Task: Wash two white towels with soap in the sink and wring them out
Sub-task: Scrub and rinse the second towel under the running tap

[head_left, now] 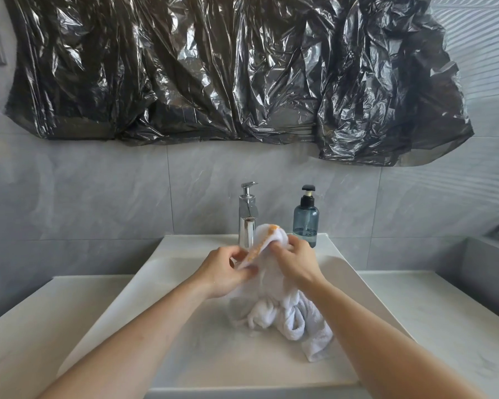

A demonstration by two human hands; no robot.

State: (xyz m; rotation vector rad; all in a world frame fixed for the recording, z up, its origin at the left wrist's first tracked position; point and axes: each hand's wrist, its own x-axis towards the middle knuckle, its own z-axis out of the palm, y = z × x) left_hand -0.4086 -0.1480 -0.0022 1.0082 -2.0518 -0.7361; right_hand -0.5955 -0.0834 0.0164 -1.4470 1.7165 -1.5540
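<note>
Forearms: two bare forearms reach in from the bottom edge and converge over the middle of the basin.
Sink (162, 286): pale, rectangular, with sloping walls, set into a light counter (432, 312) that runs off to both sides.
Towel (285, 315): white and wet-looking, its lower part bunched in thick folds on the basin floor, one corner trailing toward the near right. Whether this heap is one towel or two tangled together cannot be told from here.
Upper part of towel: lifted clear of the basin between both hands, with an orange-brown stained strip (260, 246) running along its raised edge.
Left hand (225, 272): fingers curled round the lifted cloth at its left side, thumb pinching the edge near the stain.
Right hand (297, 262): fingers curled over the top of the raised fold, gripping it just beside the left hand; the two hands nearly touch.
Faucet (247, 217): chrome, upright at the back rim of the sink, just behind the raised cloth, which hides part of its base.
Soap bottle (306, 220): blue-tinted, translucent, black pump on top, standing on the back ledge just right of the faucet, partly filled.
Wall (98, 203): grey tiles behind the sink.
Black plastic sheet (228, 67): crumpled and glossy, spread across the wall above the tiles.
</note>
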